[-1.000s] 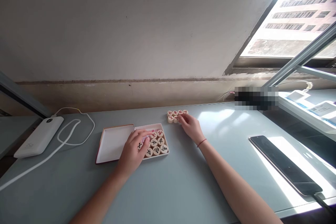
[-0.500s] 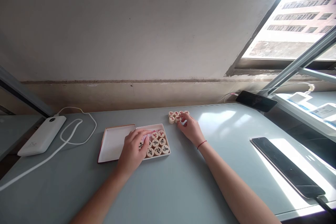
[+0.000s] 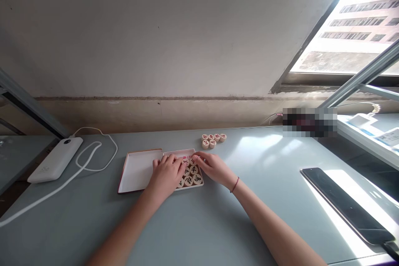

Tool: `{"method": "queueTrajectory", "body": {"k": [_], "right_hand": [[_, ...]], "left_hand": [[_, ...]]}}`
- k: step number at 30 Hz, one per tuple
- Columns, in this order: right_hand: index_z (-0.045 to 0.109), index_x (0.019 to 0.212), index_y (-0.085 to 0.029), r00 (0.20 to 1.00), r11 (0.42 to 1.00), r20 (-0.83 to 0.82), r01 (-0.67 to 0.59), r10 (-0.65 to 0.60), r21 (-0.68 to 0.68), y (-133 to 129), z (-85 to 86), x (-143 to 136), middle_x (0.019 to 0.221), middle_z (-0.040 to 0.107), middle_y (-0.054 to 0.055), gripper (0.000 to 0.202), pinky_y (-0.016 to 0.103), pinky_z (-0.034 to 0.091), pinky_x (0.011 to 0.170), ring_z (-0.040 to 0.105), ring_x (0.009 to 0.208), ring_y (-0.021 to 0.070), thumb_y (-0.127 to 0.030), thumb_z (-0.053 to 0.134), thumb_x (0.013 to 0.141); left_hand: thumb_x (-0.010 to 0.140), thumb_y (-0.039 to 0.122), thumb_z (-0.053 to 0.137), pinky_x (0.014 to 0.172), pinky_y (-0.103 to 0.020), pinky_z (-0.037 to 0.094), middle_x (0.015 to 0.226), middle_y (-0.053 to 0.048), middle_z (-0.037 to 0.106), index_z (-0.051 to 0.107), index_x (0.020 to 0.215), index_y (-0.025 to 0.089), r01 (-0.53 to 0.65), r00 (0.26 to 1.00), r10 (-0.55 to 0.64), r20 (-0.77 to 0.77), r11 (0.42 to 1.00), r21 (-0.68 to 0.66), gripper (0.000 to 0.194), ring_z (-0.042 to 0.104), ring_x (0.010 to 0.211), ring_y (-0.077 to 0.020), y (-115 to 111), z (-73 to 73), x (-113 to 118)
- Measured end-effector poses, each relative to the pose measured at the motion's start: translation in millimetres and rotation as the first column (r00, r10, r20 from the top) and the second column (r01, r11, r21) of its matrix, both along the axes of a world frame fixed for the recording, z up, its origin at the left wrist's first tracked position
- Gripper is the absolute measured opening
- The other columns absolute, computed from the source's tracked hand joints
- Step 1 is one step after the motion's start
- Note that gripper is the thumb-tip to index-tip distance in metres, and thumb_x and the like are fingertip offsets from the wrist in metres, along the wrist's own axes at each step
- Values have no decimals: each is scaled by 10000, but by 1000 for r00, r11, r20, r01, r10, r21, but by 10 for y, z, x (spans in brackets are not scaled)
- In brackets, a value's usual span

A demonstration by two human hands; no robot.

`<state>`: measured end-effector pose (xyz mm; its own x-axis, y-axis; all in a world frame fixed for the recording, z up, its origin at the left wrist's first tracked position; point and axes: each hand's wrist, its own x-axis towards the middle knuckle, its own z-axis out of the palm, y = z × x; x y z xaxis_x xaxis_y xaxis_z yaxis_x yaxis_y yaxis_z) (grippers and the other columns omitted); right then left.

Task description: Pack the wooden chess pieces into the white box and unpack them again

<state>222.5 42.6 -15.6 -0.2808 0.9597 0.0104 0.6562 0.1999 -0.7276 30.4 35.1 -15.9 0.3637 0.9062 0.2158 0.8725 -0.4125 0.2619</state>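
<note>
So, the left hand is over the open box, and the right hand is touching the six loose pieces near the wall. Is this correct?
Not quite. The head view shows the right hand at the right part of the open box, apart from the six loose pieces near the wall. The left hand is indeed over the box.

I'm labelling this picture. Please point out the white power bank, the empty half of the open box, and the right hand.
White power bank (image 3: 56, 159): head view, on its upper face.
Empty half of the open box (image 3: 139, 171): head view, on its inner floor.
Right hand (image 3: 217, 168): head view, on the back of the hand.
</note>
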Motion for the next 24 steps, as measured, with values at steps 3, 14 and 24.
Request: {"method": "queueTrajectory", "body": {"k": [3,14,24], "right_hand": [[649,928,-229,1000,1000,-18,1,-1,21,9,-22,1,575,529,-17,398,225,278,467,431,497,132,-497,355,925],[648,999,-216,982,993,-185,48,-27,109,8,23,-6,795,579,13,294,244,403,549,461,587,108,-442,555,836],[659,1000,-195,840,994,-540,-95,56,-45,-9,133,-13,934,698,63,292,311,525,747,643,863,181,-424,604,827]], "left_hand": [[921,289,429,757,-360,367,896,-71,676,660,835,207,-15,1000,15,19,1000,-15,260,576,879,-234,29,-16,45],[900,311,502,815,-358,389,927,-24,703,589,904,229,-26,971,22,239,1000,12,121,623,913,-206,20,34,59],[882,370,532,709,-278,533,917,-10,702,612,946,234,82,819,8,573,988,-131,170,638,774,-155,-71,113,-13]]}}
